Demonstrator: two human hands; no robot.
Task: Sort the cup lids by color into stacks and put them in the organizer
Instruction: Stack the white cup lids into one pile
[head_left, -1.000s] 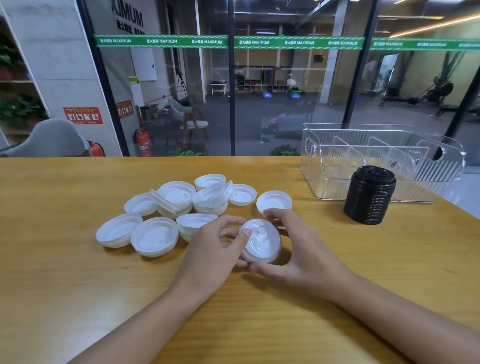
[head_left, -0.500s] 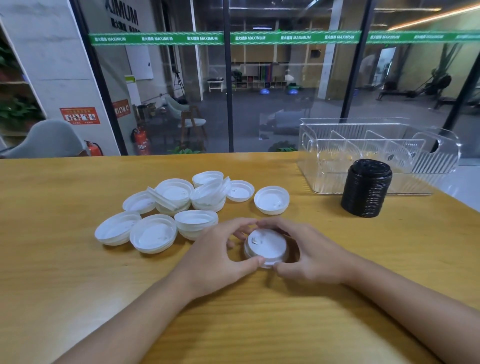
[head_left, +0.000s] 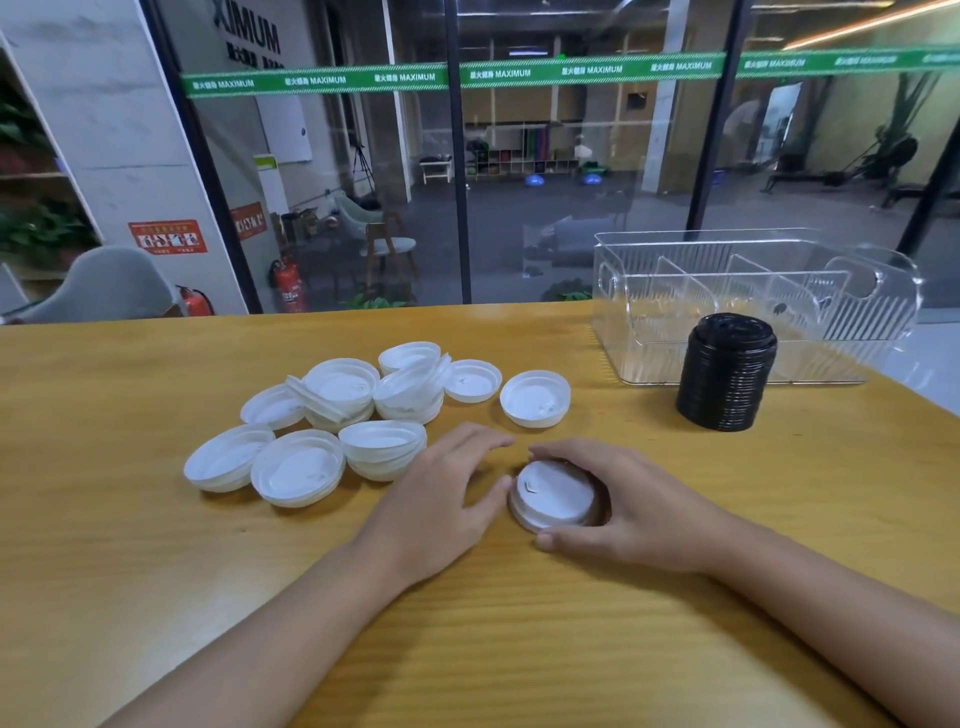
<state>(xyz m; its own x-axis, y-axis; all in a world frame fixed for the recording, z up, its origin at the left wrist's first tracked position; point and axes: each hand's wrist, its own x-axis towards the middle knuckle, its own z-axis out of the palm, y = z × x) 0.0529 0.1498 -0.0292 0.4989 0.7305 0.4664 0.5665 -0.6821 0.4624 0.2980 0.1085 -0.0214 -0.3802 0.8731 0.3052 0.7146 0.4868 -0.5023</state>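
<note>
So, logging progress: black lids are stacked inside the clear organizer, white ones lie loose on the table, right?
No: the head view shows the black lids stacked on the table in front of the organizer, not inside. The white lids lie loose.

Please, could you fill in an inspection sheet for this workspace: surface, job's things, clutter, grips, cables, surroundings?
Surface: wooden table, carrying the lids and the organizer.
Job's things: loose lids, white, heaped at the left, mostly underside up; single lid, white, dome up, near the front; black stack upright in front of the clear organizer, with no lids seen inside it.
Clutter: nothing seen.
Grips: right hand curls round the single lid; left hand relaxed beside it, thumb at its rim.
Cables: nothing seen.
Surroundings: glass wall behind the table, gym hall beyond; grey chair and fire extinguisher at the left.
</note>
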